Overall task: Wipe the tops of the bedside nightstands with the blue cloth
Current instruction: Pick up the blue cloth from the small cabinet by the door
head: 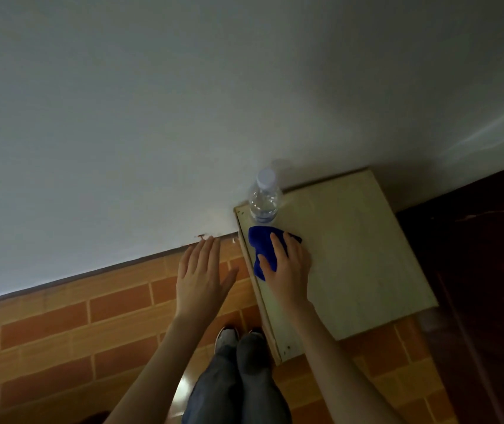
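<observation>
Pressing the blue cloth (263, 250) flat under my right hand (287, 267), I feared knocking the water bottle (265, 198) just beyond it off the nightstand (351, 255); my left hand (203, 273) hovered spread and empty.

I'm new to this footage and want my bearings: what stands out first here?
The vivid blue cloth catches the eye, pressed under the right hand at the near-left part of the pale nightstand top. Just behind it, a clear water bottle stands at the wall-side corner. The left hand hangs open over the brick-patterned floor.

- crumpled deep-blue cloth (262, 246): lies at left edge of nightstand top
- pale wooden square-topped nightstand (351, 255): against white wall, top flat, matte
</observation>
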